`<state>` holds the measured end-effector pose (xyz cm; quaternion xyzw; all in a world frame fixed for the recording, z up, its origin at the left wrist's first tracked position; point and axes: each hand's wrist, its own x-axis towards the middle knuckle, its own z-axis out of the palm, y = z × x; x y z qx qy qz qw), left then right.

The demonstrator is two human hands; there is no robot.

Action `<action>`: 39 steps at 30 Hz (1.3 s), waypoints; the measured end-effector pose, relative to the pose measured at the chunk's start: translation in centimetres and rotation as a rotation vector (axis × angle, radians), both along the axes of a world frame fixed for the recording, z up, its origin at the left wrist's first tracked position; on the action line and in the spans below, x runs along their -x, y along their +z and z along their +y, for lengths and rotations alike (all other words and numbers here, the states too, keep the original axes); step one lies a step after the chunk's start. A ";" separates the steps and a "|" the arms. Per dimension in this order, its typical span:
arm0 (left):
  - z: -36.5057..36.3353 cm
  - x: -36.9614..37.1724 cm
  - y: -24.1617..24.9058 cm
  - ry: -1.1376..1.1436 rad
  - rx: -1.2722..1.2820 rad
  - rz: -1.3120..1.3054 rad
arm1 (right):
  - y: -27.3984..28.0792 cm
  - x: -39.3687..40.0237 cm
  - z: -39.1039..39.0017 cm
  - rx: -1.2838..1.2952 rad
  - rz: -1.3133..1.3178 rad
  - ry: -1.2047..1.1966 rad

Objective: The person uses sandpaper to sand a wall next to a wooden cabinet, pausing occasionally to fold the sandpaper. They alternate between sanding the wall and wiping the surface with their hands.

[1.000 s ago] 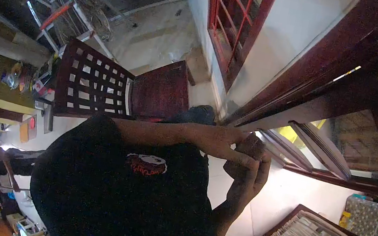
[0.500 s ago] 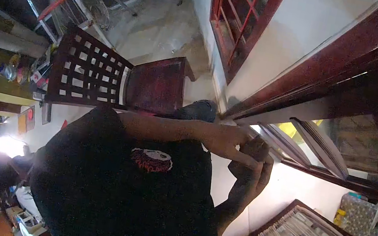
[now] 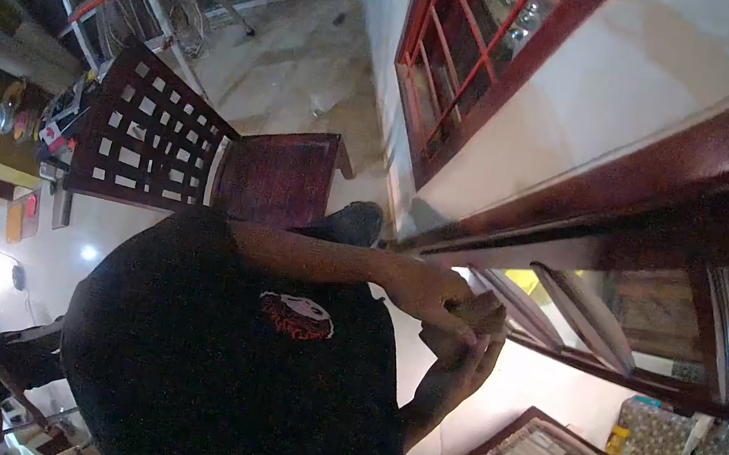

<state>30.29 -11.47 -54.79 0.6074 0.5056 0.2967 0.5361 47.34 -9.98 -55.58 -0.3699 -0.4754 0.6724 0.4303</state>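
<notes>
Fingers [image 3: 454, 326] of both hands clamped together on a small brown block [image 3: 478, 314], left hand [image 3: 427, 287] above, right hand [image 3: 459, 356] below, beside dark window frame [image 3: 579, 226].

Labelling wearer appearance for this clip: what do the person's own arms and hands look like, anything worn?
Both forearms are bare, and no gloves, watch or rings are visible on the left hand or right hand. The person wears a black T-shirt with short sleeves and a small red-and-white printed logo on the chest. Dim light hides finer detail.
</notes>
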 end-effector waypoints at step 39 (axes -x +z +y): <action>0.2 25.9 -31.1 -0.343 -0.221 -0.168 | -35.2 35.6 -4.3 -0.376 0.020 -0.116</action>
